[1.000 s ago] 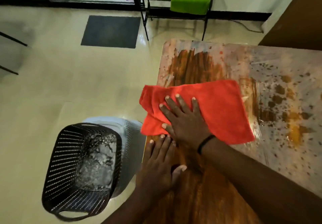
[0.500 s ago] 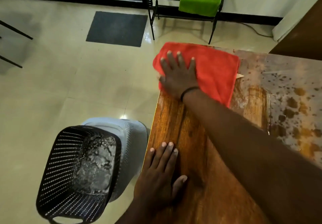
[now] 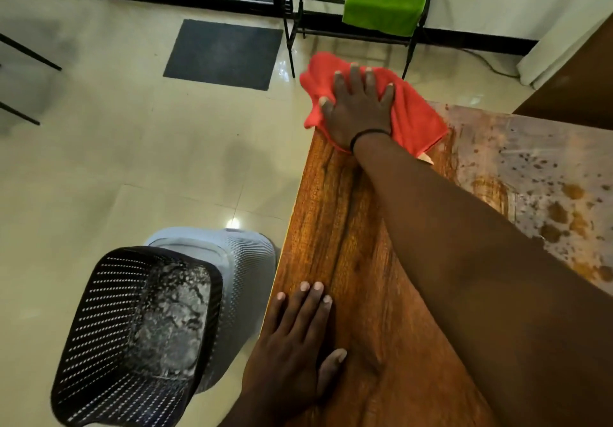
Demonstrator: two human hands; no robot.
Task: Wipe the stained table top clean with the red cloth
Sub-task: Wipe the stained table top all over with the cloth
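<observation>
With my right hand (image 3: 360,113) fingers splayed flat on the crumpled red microfibre cloth (image 3: 411,114) overhanging the wood-grain counter (image 3: 348,227) corner, I risk it slipping off, left hand (image 3: 295,337) flat, empty.

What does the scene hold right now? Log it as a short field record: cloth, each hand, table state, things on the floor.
cloth: red cloth, at the table's far corner, partly hanging past the edge
right hand: flat on the cloth, fingers spread
left hand: flat on the bare wood, near edge
table: left strip clean wood; brown stains on the right
floor: black basket, grey basket, dark mat
</observation>
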